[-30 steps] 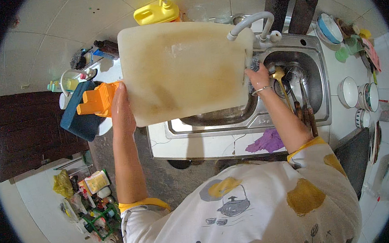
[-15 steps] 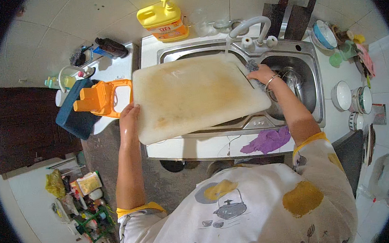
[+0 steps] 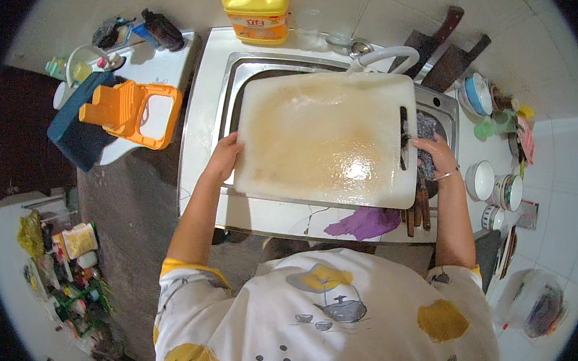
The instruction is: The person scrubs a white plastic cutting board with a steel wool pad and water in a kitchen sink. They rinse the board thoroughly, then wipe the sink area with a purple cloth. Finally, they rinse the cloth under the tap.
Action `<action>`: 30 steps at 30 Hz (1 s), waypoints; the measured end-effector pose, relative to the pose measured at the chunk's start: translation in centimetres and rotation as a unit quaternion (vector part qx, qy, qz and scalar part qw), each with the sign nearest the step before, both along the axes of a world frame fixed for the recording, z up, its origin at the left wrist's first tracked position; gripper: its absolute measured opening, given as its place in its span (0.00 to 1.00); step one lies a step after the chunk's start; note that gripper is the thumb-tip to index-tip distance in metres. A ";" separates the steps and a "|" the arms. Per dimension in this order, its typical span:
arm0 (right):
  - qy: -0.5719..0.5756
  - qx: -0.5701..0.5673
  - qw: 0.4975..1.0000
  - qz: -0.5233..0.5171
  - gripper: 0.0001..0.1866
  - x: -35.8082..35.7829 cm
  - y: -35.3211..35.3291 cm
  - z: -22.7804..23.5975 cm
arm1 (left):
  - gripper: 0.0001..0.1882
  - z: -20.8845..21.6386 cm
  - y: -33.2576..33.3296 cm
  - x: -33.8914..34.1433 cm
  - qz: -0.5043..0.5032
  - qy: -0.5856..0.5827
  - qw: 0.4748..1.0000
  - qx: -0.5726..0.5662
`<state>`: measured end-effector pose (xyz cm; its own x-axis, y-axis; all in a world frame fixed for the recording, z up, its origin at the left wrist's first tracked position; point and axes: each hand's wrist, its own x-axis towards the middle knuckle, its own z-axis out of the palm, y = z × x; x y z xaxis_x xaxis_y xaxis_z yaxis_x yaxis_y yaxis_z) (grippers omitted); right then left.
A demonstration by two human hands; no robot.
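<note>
A large whitish cutting board (image 3: 320, 141) with brownish stains lies across the front of my view, over the sink (image 3: 226, 77). Its surface is wet and shines near the lower right. My left hand (image 3: 223, 160) grips the board's left edge, thumb on top. At the right edge, beside the dark handle slot, my right hand (image 3: 438, 155) holds the board with the thumb at the slot. A grey mesh scourer (image 3: 426, 129) is tucked in that same hand, partly behind the board. The white tap (image 3: 391, 53) arches just beyond the far edge; its outlet is hidden.
A yellow jug (image 3: 257, 13) stands behind the sink. Two cleavers (image 3: 456, 62) lean at the back right. Bowls (image 3: 480, 180) line the right counter. A purple cloth (image 3: 365, 222) and wooden handles (image 3: 417, 216) lie at the front edge. An orange plastic frame (image 3: 155, 116) sits left.
The board has shifted right relative to my view and turned straighter, now showing its handle slot fully. My right hand has come from the sink side onto the board's right edge, scourer still in it.
</note>
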<state>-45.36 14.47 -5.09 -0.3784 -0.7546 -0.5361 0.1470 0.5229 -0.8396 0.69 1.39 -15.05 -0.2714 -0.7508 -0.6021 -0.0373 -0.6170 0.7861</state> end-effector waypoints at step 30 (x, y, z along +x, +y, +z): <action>0.028 -0.057 0.981 -0.181 0.10 3.4 2.9 0.2 | 0.19 -5.0 -6.6 -8.4 0.058 0.251 0.966 0.026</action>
<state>-41.99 17.32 -4.91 -0.6587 -0.6196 -0.4270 0.2579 0.3472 -0.9016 -7.75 -5.22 -20.02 -0.4558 -0.7660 -0.4533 0.4122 -0.6330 0.6553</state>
